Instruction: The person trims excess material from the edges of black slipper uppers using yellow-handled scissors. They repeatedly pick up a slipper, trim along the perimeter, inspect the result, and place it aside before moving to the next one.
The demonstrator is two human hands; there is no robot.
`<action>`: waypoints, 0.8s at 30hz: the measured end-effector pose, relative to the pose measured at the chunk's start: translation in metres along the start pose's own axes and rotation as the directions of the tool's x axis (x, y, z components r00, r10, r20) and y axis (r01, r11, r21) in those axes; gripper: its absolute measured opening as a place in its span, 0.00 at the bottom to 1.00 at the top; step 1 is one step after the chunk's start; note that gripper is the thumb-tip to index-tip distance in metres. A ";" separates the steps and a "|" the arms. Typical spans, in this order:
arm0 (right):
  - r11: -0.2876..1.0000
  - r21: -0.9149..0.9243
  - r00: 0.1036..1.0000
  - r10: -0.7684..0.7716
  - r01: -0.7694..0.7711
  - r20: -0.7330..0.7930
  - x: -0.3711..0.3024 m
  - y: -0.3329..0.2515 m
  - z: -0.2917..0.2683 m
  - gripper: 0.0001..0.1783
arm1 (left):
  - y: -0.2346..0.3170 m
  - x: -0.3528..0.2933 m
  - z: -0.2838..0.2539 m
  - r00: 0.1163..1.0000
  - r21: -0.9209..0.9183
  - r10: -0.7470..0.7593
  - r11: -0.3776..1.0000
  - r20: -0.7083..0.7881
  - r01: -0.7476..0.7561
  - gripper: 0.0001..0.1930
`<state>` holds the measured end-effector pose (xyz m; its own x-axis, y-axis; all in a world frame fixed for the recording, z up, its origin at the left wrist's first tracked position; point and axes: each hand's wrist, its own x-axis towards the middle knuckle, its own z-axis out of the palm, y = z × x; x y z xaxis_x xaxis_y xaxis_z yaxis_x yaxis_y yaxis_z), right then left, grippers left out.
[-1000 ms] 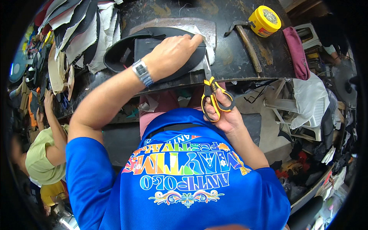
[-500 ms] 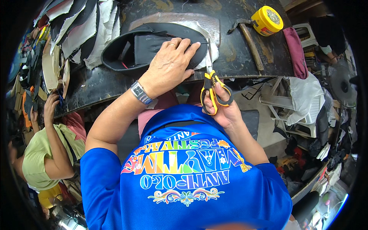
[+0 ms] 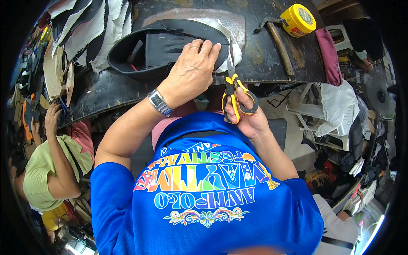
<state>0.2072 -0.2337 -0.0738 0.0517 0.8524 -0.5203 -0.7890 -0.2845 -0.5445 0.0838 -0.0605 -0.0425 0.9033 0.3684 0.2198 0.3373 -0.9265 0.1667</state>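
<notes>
A black leather piece (image 3: 165,47), curved and hollow like a shoe upper, lies on the dark worktable (image 3: 102,93). My left hand (image 3: 191,70) grips its near right part, fingers pressed over the top near the edge; the thumb is mostly hidden. In my right hand (image 3: 251,124) are yellow-and-black scissors (image 3: 230,79), with fingers through the handle loops. Their blades point away from me, close along the right end of the leather. Whether they touch it I cannot tell. White material (image 3: 236,54) shows beneath that end.
A hammer (image 3: 280,49) and a yellow tub (image 3: 298,20) stand at the far right, beside a maroon cloth item (image 3: 328,57). Black and white cut pieces (image 3: 89,32) are piled far left. One co-worker (image 3: 53,170) is at left, another person's white sleeve (image 3: 335,223) at lower right.
The leather piece and my left hand have shifted slightly, the piece's left end moving left. The scissors stay by its right end. Someone in white has come into view at lower right.
</notes>
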 end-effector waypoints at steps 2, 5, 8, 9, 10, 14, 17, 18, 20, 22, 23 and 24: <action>1.000 0.003 1.000 -0.006 0.006 0.004 0.000 0.000 -0.002 0.24 | 0.000 0.000 0.001 1.000 0.000 0.002 1.000 -0.004 -0.002 0.34; 0.999 0.053 0.998 0.008 -0.011 0.067 -0.003 -0.002 -0.009 0.23 | 0.000 -0.002 0.002 1.000 0.015 0.012 1.000 -0.022 -0.012 0.34; 1.000 0.009 0.996 0.001 -0.002 0.090 -0.007 -0.005 -0.015 0.23 | -0.001 -0.005 0.002 0.999 0.005 0.026 1.000 -0.026 -0.026 0.34; 1.000 -0.012 0.996 0.003 -0.002 0.094 -0.009 -0.007 -0.017 0.23 | -0.002 -0.007 0.001 0.999 -0.004 0.033 0.999 -0.033 -0.033 0.34; 1.000 -0.024 0.995 0.008 -0.006 0.102 -0.011 -0.008 -0.019 0.23 | -0.002 -0.008 0.001 0.999 -0.015 0.033 0.999 -0.026 -0.033 0.34; 0.999 -0.045 0.992 0.031 -0.026 0.123 -0.018 -0.012 -0.023 0.22 | -0.003 -0.014 0.001 0.998 -0.038 0.048 0.998 -0.034 -0.049 0.34; 0.998 -0.064 0.990 0.034 -0.025 0.139 -0.019 -0.012 -0.024 0.22 | -0.002 -0.015 0.003 0.997 -0.011 0.048 0.999 -0.062 -0.049 0.34; 0.998 -0.054 0.990 0.044 -0.037 0.131 -0.018 -0.012 -0.023 0.22 | -0.001 -0.016 0.004 0.996 0.003 0.048 0.999 -0.075 -0.048 0.34; 0.998 -0.026 0.991 0.051 -0.048 0.125 -0.016 -0.010 -0.022 0.21 | -0.001 -0.016 0.005 0.997 -0.001 0.041 0.999 -0.070 -0.041 0.34; 0.997 -0.010 0.985 0.079 -0.078 0.153 -0.010 -0.009 -0.020 0.25 | -0.001 -0.017 0.005 0.997 -0.017 0.039 0.999 -0.071 -0.040 0.34; 0.997 0.001 0.981 0.078 -0.079 0.177 -0.007 -0.008 -0.020 0.26 | -0.001 -0.017 0.005 0.996 -0.032 0.042 0.998 -0.074 -0.045 0.34; 0.996 0.018 0.983 0.079 -0.083 0.164 -0.004 -0.007 -0.019 0.28 | -0.001 -0.018 0.005 0.996 -0.042 0.043 0.998 -0.073 -0.047 0.34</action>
<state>0.2238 -0.2435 -0.0802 -0.1119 0.8876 -0.4468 -0.8013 -0.3465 -0.4877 0.0691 -0.0669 -0.0512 0.8954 0.3323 0.2962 0.2834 -0.9387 0.1963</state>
